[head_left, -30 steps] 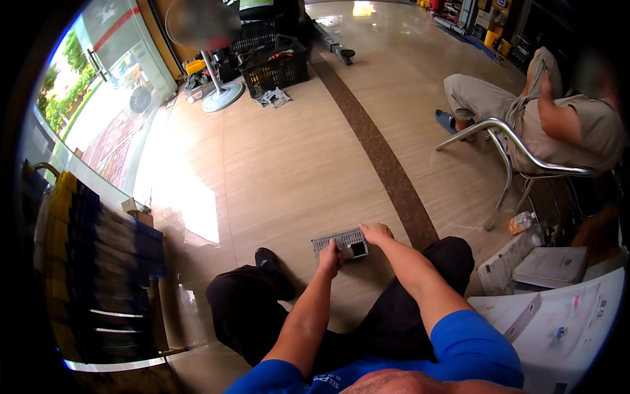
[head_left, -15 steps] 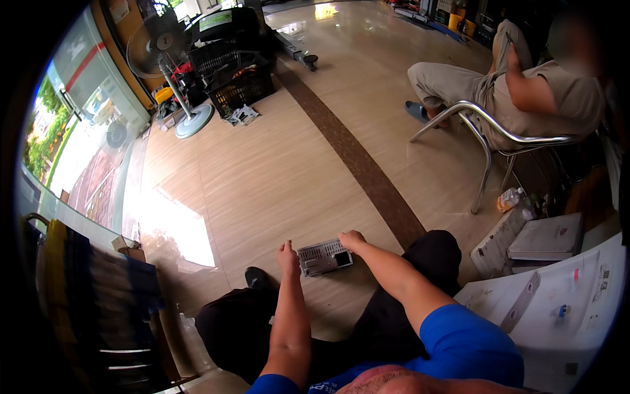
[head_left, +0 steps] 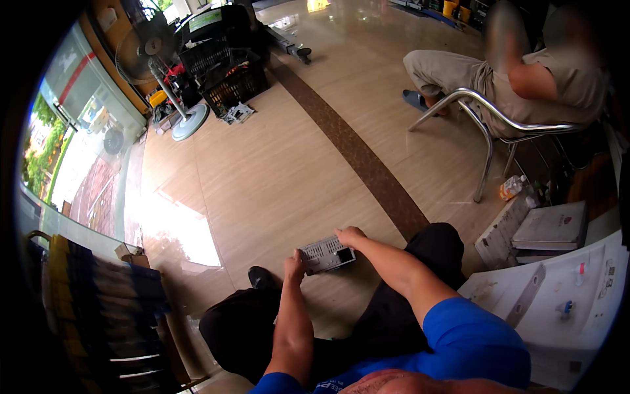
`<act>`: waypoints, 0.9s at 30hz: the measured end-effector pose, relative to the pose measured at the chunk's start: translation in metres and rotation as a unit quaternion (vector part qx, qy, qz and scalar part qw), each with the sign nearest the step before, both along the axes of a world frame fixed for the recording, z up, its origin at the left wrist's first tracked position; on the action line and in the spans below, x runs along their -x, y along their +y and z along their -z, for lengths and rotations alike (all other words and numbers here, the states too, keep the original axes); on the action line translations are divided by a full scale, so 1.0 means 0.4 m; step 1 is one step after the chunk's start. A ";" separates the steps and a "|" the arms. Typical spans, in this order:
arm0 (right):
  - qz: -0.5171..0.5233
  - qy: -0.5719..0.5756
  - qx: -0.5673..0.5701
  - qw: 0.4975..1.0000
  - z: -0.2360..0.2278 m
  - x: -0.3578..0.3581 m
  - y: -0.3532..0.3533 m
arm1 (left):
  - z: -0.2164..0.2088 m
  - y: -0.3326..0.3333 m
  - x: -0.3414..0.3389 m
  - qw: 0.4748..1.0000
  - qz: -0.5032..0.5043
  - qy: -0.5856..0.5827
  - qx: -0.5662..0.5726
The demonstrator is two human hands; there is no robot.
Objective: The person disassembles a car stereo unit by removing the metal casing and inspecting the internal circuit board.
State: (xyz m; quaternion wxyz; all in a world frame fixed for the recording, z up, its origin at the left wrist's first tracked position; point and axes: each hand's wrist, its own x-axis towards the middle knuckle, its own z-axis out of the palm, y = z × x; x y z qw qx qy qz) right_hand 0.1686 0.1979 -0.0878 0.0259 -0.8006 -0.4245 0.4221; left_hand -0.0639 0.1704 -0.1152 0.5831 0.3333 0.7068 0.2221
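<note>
1. Pale, glossy floor point(head_left: 275, 190) fills the middle of the scene, crossed by a dark brown stripe point(head_left: 348, 131) running from the far side toward the person's right knee point(head_left: 436, 246). Sunlight enters through a glass door point(head_left: 92, 125) on the left.

2. Far left: a standing fan point(head_left: 151, 49) beside a black basket point(head_left: 230, 85). Far right: a seated person point(head_left: 446, 69) on a metal-framed chair point(head_left: 485, 105).

3. Near centre: a grey metal box point(head_left: 321, 255), pierced with slots and bearing a dark square patch toward its right end. It lies between the two hands, apparently raised above the floor, in front of the person's legs.

4. Left hand point(head_left: 295, 268): fingers folded, pinching the left end of the box.

5. Right hand point(head_left: 351, 236): at the far right corner of the box; whether it pinches the rim or merely steadies it cannot be told, the fingertips being too small to resolve.

6. Handling, as judged from this posture: support at opposite ends should resist twisting, provided both hands share the weight. Light fingertip pressure on the outer edges would suit thin metal and leave the slotted face in sight. The box is best turned slowly, with fingers clear of any sharp rim.
</note>
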 end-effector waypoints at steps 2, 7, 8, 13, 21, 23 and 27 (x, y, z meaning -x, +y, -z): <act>-0.011 0.004 0.005 1.000 -0.009 0.013 -0.001 | 0.011 -0.011 0.011 0.999 0.010 0.026 -0.019; -0.025 -0.057 -0.158 0.985 0.020 -0.018 0.010 | -0.001 0.025 -0.014 0.997 -0.015 -0.005 -0.079; -0.022 -0.023 -0.147 0.989 0.020 -0.022 0.019 | -0.011 0.035 -0.011 0.996 -0.029 -0.026 -0.085; -0.078 -0.001 -0.180 0.980 0.051 -0.019 0.031 | -0.001 0.051 0.003 0.993 -0.072 -0.048 -0.082; -0.092 0.059 -0.205 0.973 0.184 -0.093 0.001 | 0.065 -0.041 -0.058 0.991 -0.073 -0.114 -0.010; -0.089 0.083 -0.213 0.969 0.203 -0.090 0.001 | 0.084 -0.059 -0.060 0.992 -0.067 -0.107 0.001; -0.104 0.041 -0.169 0.979 0.247 -0.101 -0.016 | 0.101 -0.082 -0.089 0.995 -0.063 -0.082 0.002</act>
